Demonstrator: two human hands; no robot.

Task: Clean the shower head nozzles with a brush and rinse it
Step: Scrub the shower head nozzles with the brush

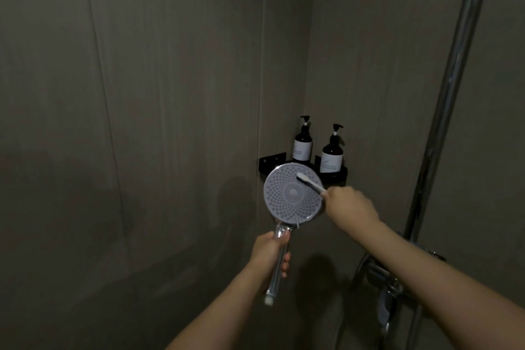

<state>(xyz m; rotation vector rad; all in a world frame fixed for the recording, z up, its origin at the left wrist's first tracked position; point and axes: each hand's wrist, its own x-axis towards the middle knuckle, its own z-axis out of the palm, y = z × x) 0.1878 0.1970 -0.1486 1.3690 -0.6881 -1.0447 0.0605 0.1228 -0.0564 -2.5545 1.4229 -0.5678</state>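
Gripping the chrome handle low down, the left hand (271,251) holds the shower head (292,194) upright with its nozzle face toward the person, fingers (285,264) wrapped shut round it. The right hand (350,203) is closed on a white brush (309,182), bristles touching the face's upper right. Behind, two dark pump bottles (302,142) stand on a black corner shelf (336,175).

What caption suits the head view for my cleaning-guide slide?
Left hand holds shower head while right hand scrubs its nozzles with a brush.
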